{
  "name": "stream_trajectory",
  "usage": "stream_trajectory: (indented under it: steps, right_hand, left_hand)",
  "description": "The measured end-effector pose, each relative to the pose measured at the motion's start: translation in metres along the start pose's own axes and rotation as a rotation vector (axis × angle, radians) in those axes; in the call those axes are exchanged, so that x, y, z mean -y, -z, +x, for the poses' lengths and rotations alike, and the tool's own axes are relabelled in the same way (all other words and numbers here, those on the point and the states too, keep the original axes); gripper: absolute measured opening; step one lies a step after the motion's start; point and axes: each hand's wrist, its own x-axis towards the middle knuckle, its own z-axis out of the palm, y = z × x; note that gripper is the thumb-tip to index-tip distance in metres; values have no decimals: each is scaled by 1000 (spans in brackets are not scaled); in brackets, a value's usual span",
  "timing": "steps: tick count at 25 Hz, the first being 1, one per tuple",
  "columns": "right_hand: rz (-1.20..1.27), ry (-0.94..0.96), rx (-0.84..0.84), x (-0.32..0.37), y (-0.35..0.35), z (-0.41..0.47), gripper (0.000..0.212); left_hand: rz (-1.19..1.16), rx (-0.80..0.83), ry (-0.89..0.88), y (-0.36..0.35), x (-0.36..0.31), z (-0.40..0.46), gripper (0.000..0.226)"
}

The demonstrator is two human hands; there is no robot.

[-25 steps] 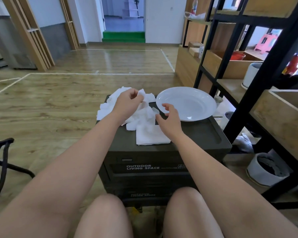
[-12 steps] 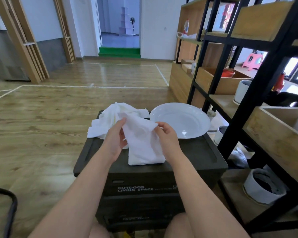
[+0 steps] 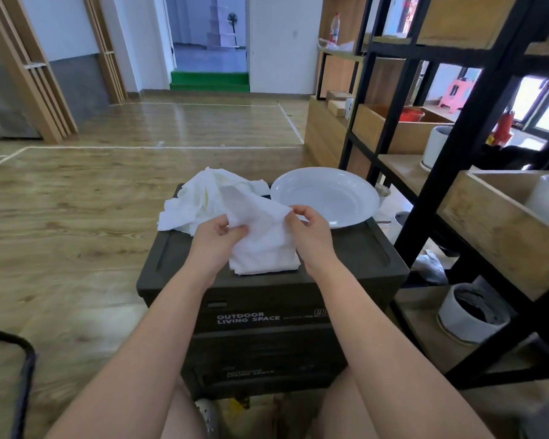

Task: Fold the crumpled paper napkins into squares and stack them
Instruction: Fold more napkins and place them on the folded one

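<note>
A white paper napkin (image 3: 260, 217) hangs spread between my two hands above the dark green storage box (image 3: 346, 258). My left hand (image 3: 216, 239) pinches its left edge, and my right hand (image 3: 308, 229) pinches its upper right corner. Under it, near the box's front edge, lies a folded white napkin square (image 3: 267, 264). A heap of crumpled white napkins (image 3: 200, 198) sits on the far left of the lid, partly hidden behind the held napkin.
An empty white plate (image 3: 327, 194) rests on the box's far right. A black metal shelf frame (image 3: 441, 172) with wooden crates and white pots stands close on the right. A black chair frame (image 3: 16, 359) is at the lower left. Wooden floor surrounds the box.
My left hand lifted a napkin off the crumpled heap and drew it towards me. My right hand joined it, and the napkin now hangs spread wider over the folded square.
</note>
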Motion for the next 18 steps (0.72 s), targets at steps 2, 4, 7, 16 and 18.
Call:
stream_trajectory:
  steps: [2,4,7,16,18]
  right_hand:
    - [-4,25,15,2,3,-7,8]
    - [-14,39,20,6,5,-12,8]
    - [-54,46,43,10,12,-19,15]
    - [-186,51,102,-6,34,-12,39]
    - [-166,20,105,-13,35,-12,36]
  left_hand:
    - [47,-27,-3,1,-5,-8,20]
    - [93,-47,23,1,-8,-9,28]
    - [151,-51,142,-2,-15,-12,44]
    - [-274,-91,418,-22,-15,-6,34]
    - [-102,-99,392,-24,-7,-3,29]
